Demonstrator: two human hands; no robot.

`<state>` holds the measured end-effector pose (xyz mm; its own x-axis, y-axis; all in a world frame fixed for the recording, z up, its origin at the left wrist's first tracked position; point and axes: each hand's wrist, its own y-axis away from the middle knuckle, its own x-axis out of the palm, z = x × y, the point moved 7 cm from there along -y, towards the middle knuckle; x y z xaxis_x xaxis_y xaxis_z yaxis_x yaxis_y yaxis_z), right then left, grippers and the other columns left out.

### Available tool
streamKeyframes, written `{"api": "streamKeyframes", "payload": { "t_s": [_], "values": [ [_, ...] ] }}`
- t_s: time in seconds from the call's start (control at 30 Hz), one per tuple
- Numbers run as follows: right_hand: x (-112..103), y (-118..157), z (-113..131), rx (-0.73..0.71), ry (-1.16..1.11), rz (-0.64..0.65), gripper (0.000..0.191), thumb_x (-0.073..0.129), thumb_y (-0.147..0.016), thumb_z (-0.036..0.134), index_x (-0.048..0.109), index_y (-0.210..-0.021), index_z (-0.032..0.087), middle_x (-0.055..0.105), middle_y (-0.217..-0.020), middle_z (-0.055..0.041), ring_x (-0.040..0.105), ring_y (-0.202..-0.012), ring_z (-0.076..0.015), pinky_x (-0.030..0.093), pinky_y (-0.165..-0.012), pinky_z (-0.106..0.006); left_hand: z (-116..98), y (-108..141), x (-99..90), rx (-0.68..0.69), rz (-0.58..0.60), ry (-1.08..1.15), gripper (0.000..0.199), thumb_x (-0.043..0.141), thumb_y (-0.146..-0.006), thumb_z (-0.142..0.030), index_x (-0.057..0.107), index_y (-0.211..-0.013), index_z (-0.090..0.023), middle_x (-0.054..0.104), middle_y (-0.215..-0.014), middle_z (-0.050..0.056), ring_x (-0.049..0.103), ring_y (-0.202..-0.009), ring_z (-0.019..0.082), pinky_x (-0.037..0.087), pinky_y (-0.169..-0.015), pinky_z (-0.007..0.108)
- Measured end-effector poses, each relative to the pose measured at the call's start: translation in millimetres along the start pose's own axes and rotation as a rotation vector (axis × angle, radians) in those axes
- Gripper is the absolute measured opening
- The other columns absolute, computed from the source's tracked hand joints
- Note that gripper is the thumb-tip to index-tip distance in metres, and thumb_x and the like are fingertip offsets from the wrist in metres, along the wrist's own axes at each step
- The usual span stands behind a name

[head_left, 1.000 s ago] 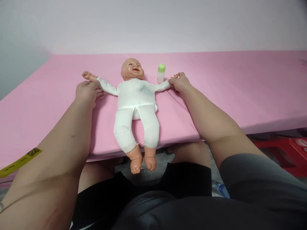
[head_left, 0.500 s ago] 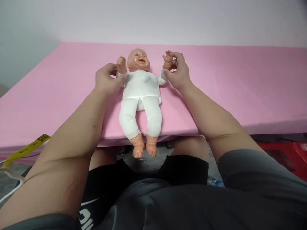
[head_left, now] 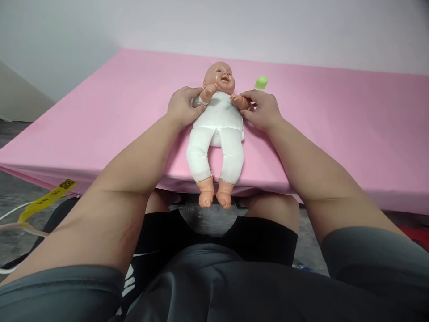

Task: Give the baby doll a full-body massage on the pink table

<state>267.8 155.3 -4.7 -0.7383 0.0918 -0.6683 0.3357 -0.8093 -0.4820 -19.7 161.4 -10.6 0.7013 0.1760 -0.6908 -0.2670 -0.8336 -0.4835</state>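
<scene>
Mostly, the right hand (head_left: 264, 108) holding the doll (head_left: 219, 114) hides a green-capped bottle (head_left: 261, 82).

Cannot see much of the bottle (head_left: 261, 82) below its green cap, behind the right hand (head_left: 264, 109). Cannot follow the left fingers (head_left: 193, 92) behind the wrist of the doll (head_left: 219, 112). Cannot read the code square on the yellow tag (head_left: 48, 200). Lose the counter (head_left: 351, 134) and a red object (head_left: 415, 236) at right edge.

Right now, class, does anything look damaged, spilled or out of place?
Two oddities: the plastic baby doll in white cloth lies with its feet unsupported past the near edge of the pink-covered table, and loose threads show at one trouser cuff. No spill shows.
</scene>
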Motion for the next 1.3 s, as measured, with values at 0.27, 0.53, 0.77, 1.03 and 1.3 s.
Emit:
{"api": "streamKeyframes", "payload": {
  "t_s": [0.27, 0.53, 0.77, 1.03, 1.3],
  "values": [
    [-5.1, 0.9, -7.3, 0.008, 0.032, -0.044, 0.048, 0.081, -0.083, 0.043, 0.072, -0.128, 0.028, 0.075, -0.122, -0.0046, 0.066, -0.113, -0.0334, 0.056, -0.102, -0.052, 1.7, 0.5, -0.2, -0.028, -0.001, 0.043, 0.052, 0.074, -0.086, -0.043, 0.072, -0.135, -0.028, 0.068, -0.125, 0.011, 0.057, -0.124, 0.037, 0.045, -0.104, 0.050],
    [-1.4, 3.7, 10.6, -0.029, 0.078, 0.003, 0.041, 0.078, -0.087, 0.039, 0.074, -0.127, 0.032, 0.076, -0.119, -0.0032, 0.067, -0.108, -0.0341, 0.054, -0.106, -0.057, 0.1, -0.5, 1.9, -0.007, -0.014, 0.044, 0.051, 0.075, -0.085, -0.045, 0.074, -0.132, -0.026, 0.069, -0.120, 0.012, 0.058, -0.123, 0.038, 0.041, -0.108, 0.051],
    [2.4, 5.1, 14.3, -0.012, 0.029, 0.009, 0.042, 0.078, -0.087, 0.043, 0.075, -0.128, 0.032, 0.076, -0.119, -0.0023, 0.067, -0.114, -0.0341, 0.055, -0.105, -0.056, 2.7, -0.9, 3.8, 0.003, -0.055, 0.021, 0.049, 0.073, -0.086, -0.050, 0.074, -0.130, -0.026, 0.070, -0.115, 0.010, 0.056, -0.120, 0.036, 0.040, -0.104, 0.050],
    [0.5, 5.8, 19.7, -0.017, 0.056, -0.010, 0.045, 0.076, -0.085, 0.040, 0.075, -0.128, 0.029, 0.077, -0.119, -0.0041, 0.068, -0.111, -0.0343, 0.055, -0.104, -0.055, 0.3, -0.3, 2.4, 0.018, -0.058, -0.036, 0.050, 0.070, -0.090, -0.053, 0.073, -0.132, -0.026, 0.070, -0.115, 0.009, 0.057, -0.112, 0.031, 0.039, -0.102, 0.049],
    [0.6, 5.2, 12.9, -0.023, 0.057, -0.015, 0.044, 0.076, -0.085, 0.041, 0.076, -0.127, 0.031, 0.077, -0.118, -0.0018, 0.068, -0.108, -0.0336, 0.057, -0.101, -0.055, -3.4, 0.7, -0.6, -0.003, -0.055, -0.020, 0.053, 0.070, -0.091, -0.062, 0.074, -0.128, -0.025, 0.072, -0.114, 0.007, 0.056, -0.111, 0.029, 0.040, -0.097, 0.046]
  ]
}}
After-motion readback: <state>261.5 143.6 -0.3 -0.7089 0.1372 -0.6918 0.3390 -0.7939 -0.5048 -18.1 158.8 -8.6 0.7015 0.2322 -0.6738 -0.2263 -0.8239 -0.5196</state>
